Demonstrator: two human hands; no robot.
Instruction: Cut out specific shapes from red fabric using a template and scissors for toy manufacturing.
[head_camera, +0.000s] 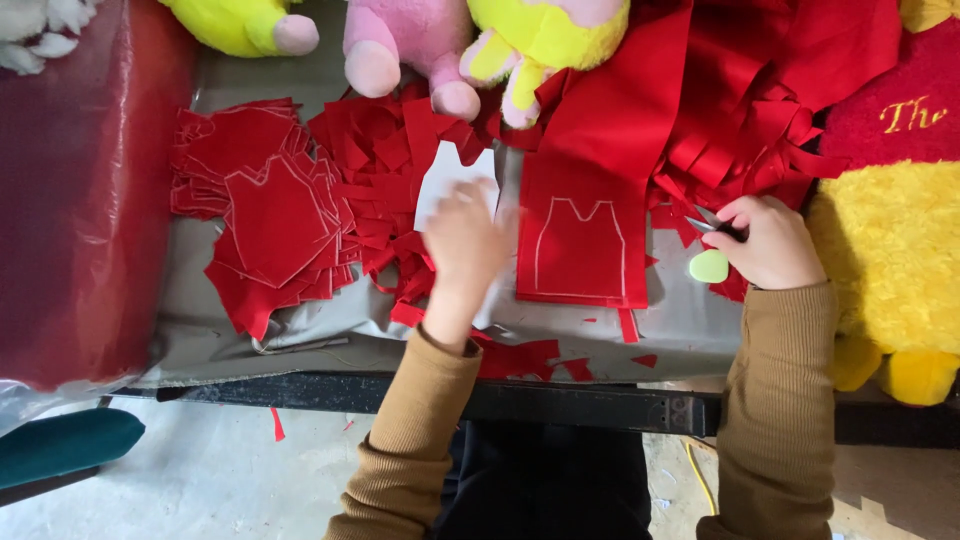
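Note:
My left hand (465, 245) is blurred and lies over the lower edge of a white paper template (452, 172) on red scraps; its grip is unclear. Just right of it, a red fabric strip (580, 240) lies flat with a white chalk outline of a small garment drawn on it. My right hand (775, 248) is closed on a pair of scissors (714, 224) whose blades point left toward the strip. A pale green piece of chalk (709, 266) sits at the hand's lower left edge.
A stack of cut red pieces (270, 215) lies at left, with loose red scraps (385, 150) beside it. Plush toys (400, 40) line the far edge, and a big yellow plush (895, 270) is at right. A red roll (85, 190) stands at left. The table's black front edge (560, 400) is near me.

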